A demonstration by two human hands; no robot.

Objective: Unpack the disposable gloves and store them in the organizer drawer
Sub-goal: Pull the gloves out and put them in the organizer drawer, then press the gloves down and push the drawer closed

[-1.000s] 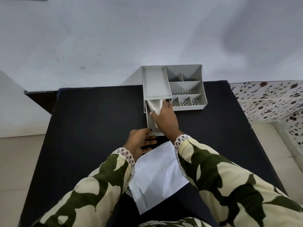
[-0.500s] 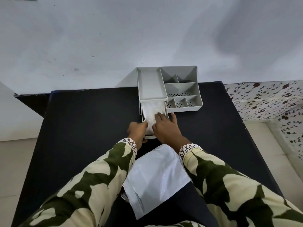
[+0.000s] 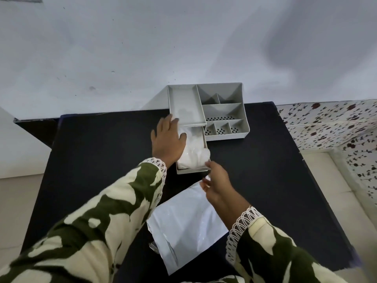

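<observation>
my left hand (image 3: 167, 139) flat, fingers spread, palm down on left edge of gloves (image 3: 193, 150) in pulled-out drawer (image 3: 192, 170); pressing, not gripping. gloves: white crumpled bundle, long axis running along drawer, from me toward organizer (image 3: 224, 111). drawer juts from organizer's left section toward me, on black table (image 3: 98, 156). my right hand (image 3: 217, 182) just past drawer's near right corner, over white packet (image 3: 189, 227); fingers loosely curled, something small and white at fingertips, cannot tell what. packet flat, tilted, near table edge.
</observation>
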